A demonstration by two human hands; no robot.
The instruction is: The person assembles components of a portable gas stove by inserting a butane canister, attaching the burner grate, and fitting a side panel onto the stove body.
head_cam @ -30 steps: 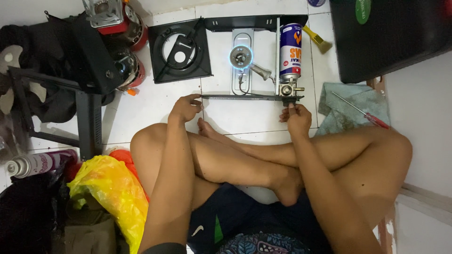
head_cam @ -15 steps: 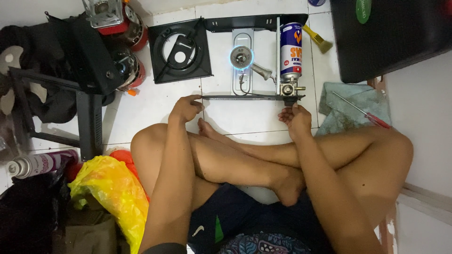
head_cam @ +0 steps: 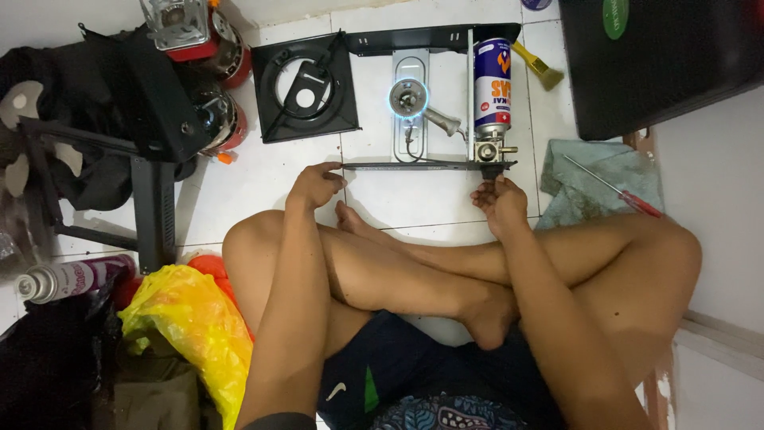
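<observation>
Home floor repair spot: white tiles, dismantled gas stove, screwdriver.

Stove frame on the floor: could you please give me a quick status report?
Left hand grips the stove frame at its near left corner. Right hand on the knob below the gas canister. Screwdriver lies apart on the cloth.

1. One view only, from a camera on the person's head, looking almost straight down.
2. It sits close above the crossed legs and both forearms.
3. It faces forward over the tiled floor, reaching the wall.
</observation>
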